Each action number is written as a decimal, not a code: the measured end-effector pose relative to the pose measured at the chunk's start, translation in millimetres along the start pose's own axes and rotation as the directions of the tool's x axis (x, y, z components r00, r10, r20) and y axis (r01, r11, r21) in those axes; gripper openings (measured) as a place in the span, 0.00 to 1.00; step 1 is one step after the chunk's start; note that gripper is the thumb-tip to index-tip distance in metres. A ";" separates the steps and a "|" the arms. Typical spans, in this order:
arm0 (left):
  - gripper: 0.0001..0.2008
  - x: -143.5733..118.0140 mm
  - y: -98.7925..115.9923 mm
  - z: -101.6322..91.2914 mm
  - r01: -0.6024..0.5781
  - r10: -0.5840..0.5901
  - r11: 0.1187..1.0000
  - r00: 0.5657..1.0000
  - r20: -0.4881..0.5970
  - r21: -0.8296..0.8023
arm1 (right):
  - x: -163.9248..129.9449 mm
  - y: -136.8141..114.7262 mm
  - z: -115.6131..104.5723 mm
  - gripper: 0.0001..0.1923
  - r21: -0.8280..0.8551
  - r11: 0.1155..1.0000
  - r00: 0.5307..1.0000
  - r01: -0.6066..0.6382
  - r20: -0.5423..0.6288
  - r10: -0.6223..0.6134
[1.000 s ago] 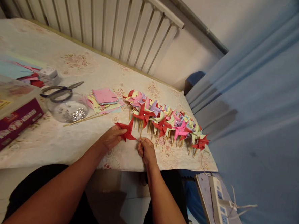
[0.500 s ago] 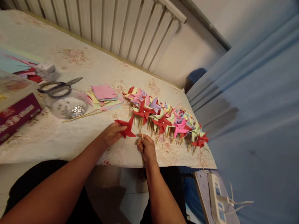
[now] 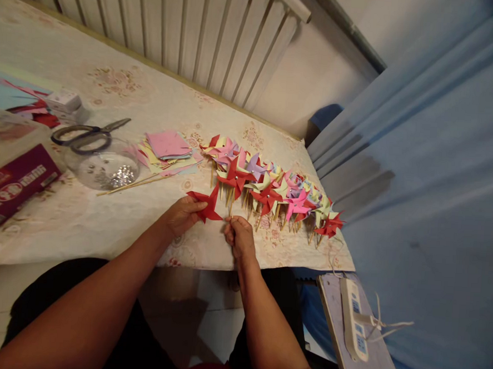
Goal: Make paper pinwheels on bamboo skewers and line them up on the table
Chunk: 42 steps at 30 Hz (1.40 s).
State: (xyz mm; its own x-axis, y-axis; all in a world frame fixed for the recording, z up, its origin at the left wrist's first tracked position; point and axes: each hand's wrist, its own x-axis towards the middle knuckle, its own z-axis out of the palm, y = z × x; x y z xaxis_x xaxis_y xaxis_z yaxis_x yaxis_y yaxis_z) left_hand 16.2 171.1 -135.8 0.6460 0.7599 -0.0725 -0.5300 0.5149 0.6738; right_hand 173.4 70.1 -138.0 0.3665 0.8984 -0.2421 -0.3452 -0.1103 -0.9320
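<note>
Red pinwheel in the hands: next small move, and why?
Probably bring the stick in the right hand up to the centre of the red pinwheel. The left hand holds its paper head, with no stick on it like those in the finished row.

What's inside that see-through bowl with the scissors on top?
Inside the clear bowl lies a heap of small shiny silver bits, too small to identify. The scissors rest across its rim, and their dark handles cover part of the inside, so anything beneath them stays hidden.
</note>
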 end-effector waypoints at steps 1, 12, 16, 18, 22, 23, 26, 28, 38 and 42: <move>0.11 -0.1 0.2 0.0 -0.002 0.002 1.000 1.000 0.002 0.003 | -0.2 0.1 -0.5 0.10 0.001 1.000 1.000 0.003 0.001 -0.003; 0.15 1.1 -1.7 -2.1 0.001 -0.001 1.000 1.000 -0.008 -0.001 | -2.9 -1.8 0.0 0.11 0.009 1.000 1.000 0.016 -0.010 -0.016; 0.15 0.5 -0.4 0.1 0.003 -0.003 1.000 1.000 -0.007 -0.001 | -2.5 -2.0 0.4 0.11 0.013 1.000 1.000 0.014 -0.010 -0.014; 0.15 0.0 0.5 1.0 0.001 -0.001 1.000 1.000 -0.002 0.005 | -2.8 -2.5 0.6 0.11 0.012 1.000 1.000 0.013 -0.014 -0.013; 0.14 -0.8 1.3 1.6 -0.003 0.003 1.000 1.000 0.006 0.014 | -3.7 -2.6 0.6 0.12 -0.019 1.000 1.000 0.022 -0.018 -0.022; 0.13 -0.8 1.3 1.5 -0.002 0.002 1.000 1.000 0.007 0.014 | -3.8 -2.3 0.4 0.12 -0.024 0.999 0.999 0.027 -0.018 -0.028; 0.13 -0.6 1.1 1.0 0.000 0.000 1.000 1.000 0.008 0.010 | -3.8 -1.0 -0.4 0.12 -0.029 0.999 0.999 0.040 -0.021 -0.041; 0.13 -0.2 0.7 0.4 -0.005 0.005 1.000 1.000 0.015 0.003 | -3.7 -0.6 -0.9 0.12 -0.027 0.999 0.999 0.040 -0.024 -0.040; 0.12 0.1 -0.5 -2.0 0.005 -0.005 1.000 1.000 -0.005 0.023 | -1.7 -1.4 -1.7 0.11 -0.019 1.000 1.000 0.025 -0.009 -0.025; 0.12 -0.3 -0.5 -1.0 -0.003 0.003 1.000 1.000 -0.007 0.017 | -2.0 -1.9 -0.7 0.10 -0.038 0.999 1.000 0.021 -0.011 -0.022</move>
State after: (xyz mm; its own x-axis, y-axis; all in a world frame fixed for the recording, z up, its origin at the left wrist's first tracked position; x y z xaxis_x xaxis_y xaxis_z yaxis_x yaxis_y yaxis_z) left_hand 15.7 171.0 -136.8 0.6404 0.7643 -0.0758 -0.5227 0.5061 0.6861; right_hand 173.9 68.3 -135.9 0.3837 0.8957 -0.2247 -0.3044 -0.1071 -0.9465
